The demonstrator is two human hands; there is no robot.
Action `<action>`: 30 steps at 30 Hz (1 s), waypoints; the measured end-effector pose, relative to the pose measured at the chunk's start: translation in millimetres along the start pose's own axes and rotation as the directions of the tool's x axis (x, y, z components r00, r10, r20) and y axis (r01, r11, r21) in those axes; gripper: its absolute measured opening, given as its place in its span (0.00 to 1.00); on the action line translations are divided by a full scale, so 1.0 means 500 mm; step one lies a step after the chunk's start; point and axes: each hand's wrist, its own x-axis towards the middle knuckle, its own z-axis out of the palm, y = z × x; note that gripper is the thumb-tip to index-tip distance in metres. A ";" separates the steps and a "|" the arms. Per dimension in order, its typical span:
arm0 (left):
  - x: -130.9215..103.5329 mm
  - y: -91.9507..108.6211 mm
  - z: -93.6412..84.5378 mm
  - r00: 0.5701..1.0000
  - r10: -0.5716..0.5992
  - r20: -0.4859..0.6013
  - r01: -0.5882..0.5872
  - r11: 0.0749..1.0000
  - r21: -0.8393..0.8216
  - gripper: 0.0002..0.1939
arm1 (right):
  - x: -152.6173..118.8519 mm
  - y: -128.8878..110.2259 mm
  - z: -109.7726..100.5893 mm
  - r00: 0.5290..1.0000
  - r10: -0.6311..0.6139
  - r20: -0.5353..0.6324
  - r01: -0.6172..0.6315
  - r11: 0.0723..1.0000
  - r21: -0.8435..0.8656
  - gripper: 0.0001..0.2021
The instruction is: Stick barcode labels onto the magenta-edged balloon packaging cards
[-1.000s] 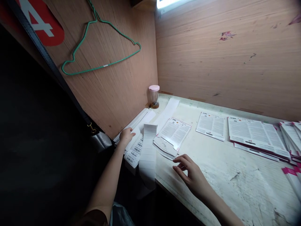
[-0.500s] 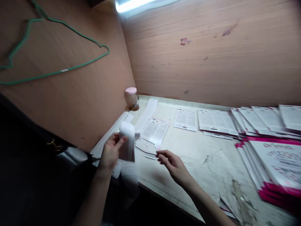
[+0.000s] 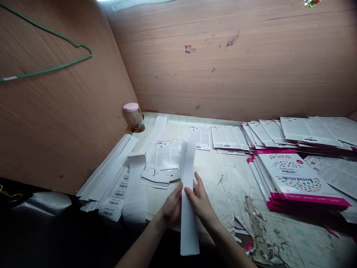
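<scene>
From my remote seat, I am seeing a pile of long paper strips (image 3: 103, 172) lying along the left edge of the tabletop (image 3: 231, 173), probably for straight, easy pickup. Just beside it, the barcode label strip (image 3: 117, 195) is lying print up near the near edge, likely for reading. The lidded jar (image 3: 135, 120) is standing in the far left corner, apparently out of the way. Printed cards (image 3: 167, 156) are overlapping right of the strips.

At the middle of the near edge, I am holding a paper strip bundle (image 3: 189, 219) lengthwise, its lower end overhanging. The fingers of my left hand (image 3: 172, 204) are closing on its left side; those of my right hand (image 3: 200, 199) are gripping its right, perhaps evening the layers. Card stacks (image 3: 229, 137) are lining the far edge, and "prima" packs (image 3: 295, 178) are fanning out toward the right edge, fronts up, perhaps for separating easily.
</scene>
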 end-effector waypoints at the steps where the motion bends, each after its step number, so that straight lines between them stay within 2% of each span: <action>1: 0.016 -0.011 -0.003 0.999 -0.047 -0.016 0.047 0.999 -0.023 0.27 | 0.001 0.018 -0.006 0.999 -0.008 -0.046 0.003 0.994 -0.108 0.32; 3: 0.039 -0.020 -0.010 0.996 -0.066 -0.059 0.063 0.997 -0.040 0.24 | 0.006 0.037 -0.018 0.991 -0.044 -0.124 0.003 0.949 -0.316 0.26; 5: 0.049 -0.010 -0.016 0.996 -0.040 -0.085 0.038 0.999 -0.021 0.22 | 0.016 0.036 -0.029 0.985 -0.018 -0.172 -0.051 0.919 -0.390 0.23; 7: 0.047 0.012 -0.023 0.996 -0.041 -0.083 0.044 0.999 0.029 0.22 | 0.030 0.028 -0.038 0.978 0.103 -0.184 -0.155 0.942 -0.299 0.20; 9: 0.039 0.035 -0.030 0.994 -0.088 -0.068 0.095 0.991 0.099 0.24 | 0.043 0.020 -0.046 0.962 0.234 -0.139 -0.255 0.954 -0.160 0.17; 11: 0.032 0.045 -0.038 0.987 -0.148 -0.064 0.157 0.974 0.165 0.25 | 0.049 0.016 -0.050 0.953 0.294 -0.078 -0.301 0.947 -0.108 0.15; 13: 0.029 0.039 -0.043 0.980 -0.179 -0.081 0.192 0.961 0.197 0.25 | 0.048 0.013 -0.053 0.958 0.278 -0.066 -0.286 0.940 -0.185 0.13; 16: 0.035 0.014 -0.041 0.977 -0.170 -0.131 0.193 0.963 0.186 0.24 | 0.037 0.008 -0.070 0.976 0.168 -0.137 -0.208 0.902 -0.377 0.12; 19: 0.039 0.003 -0.030 0.969 -0.146 -0.201 0.182 0.968 0.172 0.21 | 0.017 0.008 -0.132 0.963 0.112 -0.247 -0.210 0.884 -0.417 0.15; 24: 0.039 0.020 -0.015 0.964 -0.194 -0.179 0.228 0.955 0.192 0.19 | -0.032 0.020 -0.308 0.877 0.100 -0.471 -0.321 0.850 -0.418 0.19; 26: 0.043 0.016 -0.010 0.961 -0.197 -0.194 0.237 0.948 0.212 0.20 | -0.053 0.017 -0.357 0.850 0.104 -0.516 -0.380 0.799 -0.465 0.16; 28: 0.051 0.004 -0.004 0.960 -0.181 -0.215 0.233 0.941 0.246 0.21 | -0.070 0.004 -0.374 0.818 0.063 -0.572 -0.446 0.697 -0.561 0.15; 30: 0.061 -0.015 0.008 0.959 -0.151 -0.239 0.219 0.931 0.291 0.21 | -0.079 -0.013 -0.358 0.776 -0.075 -0.626 -0.480 0.573 -0.664 0.16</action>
